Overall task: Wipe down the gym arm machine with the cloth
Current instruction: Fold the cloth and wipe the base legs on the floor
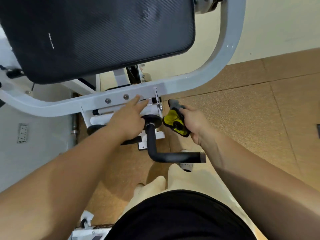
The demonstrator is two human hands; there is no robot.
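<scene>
1 cloth (174,124) inside R hand (194,121) grip

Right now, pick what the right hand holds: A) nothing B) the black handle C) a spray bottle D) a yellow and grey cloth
D: the right hand grips the yellow and grey cloth, beside the black handle, not on it.

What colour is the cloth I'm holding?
The cloth is yellow with black trim and grey; head view.

pad (97,32) above frame bar (69,103), bent handle (166,155) below, cloth (174,124) right of handle
</scene>
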